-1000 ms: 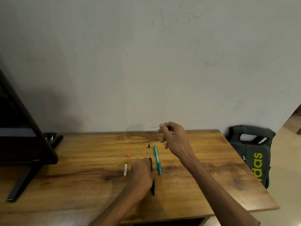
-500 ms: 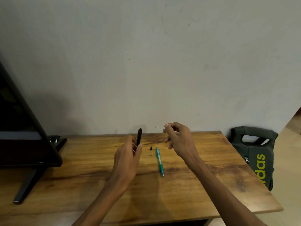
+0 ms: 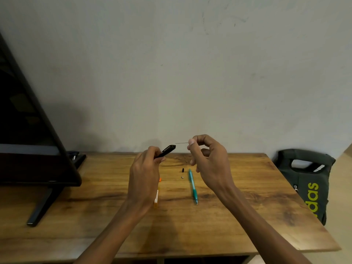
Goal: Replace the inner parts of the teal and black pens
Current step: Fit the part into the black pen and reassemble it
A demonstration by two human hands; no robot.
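Wooden table (image 3: 219,225) against a pale wall, both hands raised above its far half. Left hand (image 3: 145,178) has its fingers curled around the black pen (image 3: 165,152), gripping the lower barrel; the pen tilts up and to the right, its free end pointing at the other hand. Right hand (image 3: 209,164) pinches a thin lead (image 3: 182,143) between thumb and forefinger, remaining fingers loosely curled. Lead runs roughly level, its tip just short of the black pen's end, not touching as far as I can tell. Teal pen (image 3: 192,186) lies flat on the table below the right hand, lengthwise away from the person, tip toward the near edge. Just left of its far end: a small black cap (image 3: 182,170) and a tiny white piece (image 3: 182,177), each apart from the pen. An orange tube (image 3: 156,199) lies partly hidden behind the left wrist, with a small orange bit (image 3: 160,180) beyond it. Dark monitor (image 3: 28,130) on its stand takes the table's left side. Dark bag (image 3: 306,183) with yellow-green lettering sits on the floor by the right edge.
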